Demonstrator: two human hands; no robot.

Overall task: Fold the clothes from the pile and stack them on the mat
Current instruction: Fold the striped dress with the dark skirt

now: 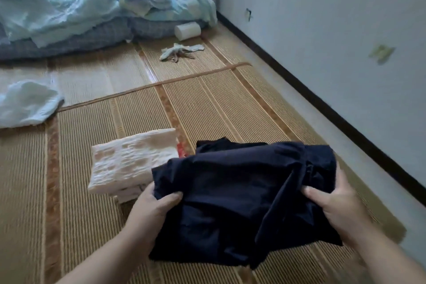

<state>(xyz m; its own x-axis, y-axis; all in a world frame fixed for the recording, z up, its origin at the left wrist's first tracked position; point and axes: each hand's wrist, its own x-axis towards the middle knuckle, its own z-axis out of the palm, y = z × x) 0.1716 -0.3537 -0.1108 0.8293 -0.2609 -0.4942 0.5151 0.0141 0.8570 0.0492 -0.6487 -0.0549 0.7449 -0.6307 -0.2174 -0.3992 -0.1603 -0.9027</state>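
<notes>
Our left hand [154, 207] and right hand [338, 205] clutch the navy garment [242, 191] — folded cream stack [131, 163] just beside, on the mat [207, 104].

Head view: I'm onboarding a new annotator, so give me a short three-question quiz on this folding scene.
1. True or false: both the left hand and the right hand grip the dark navy garment.
2. The folded cream stack lies: A) left of the garment, B) on a shelf, C) on a chair.
3. Fill in: the white roll lies beside the far ____.
Key: 1 true; 2 A; 3 bedding.
</notes>
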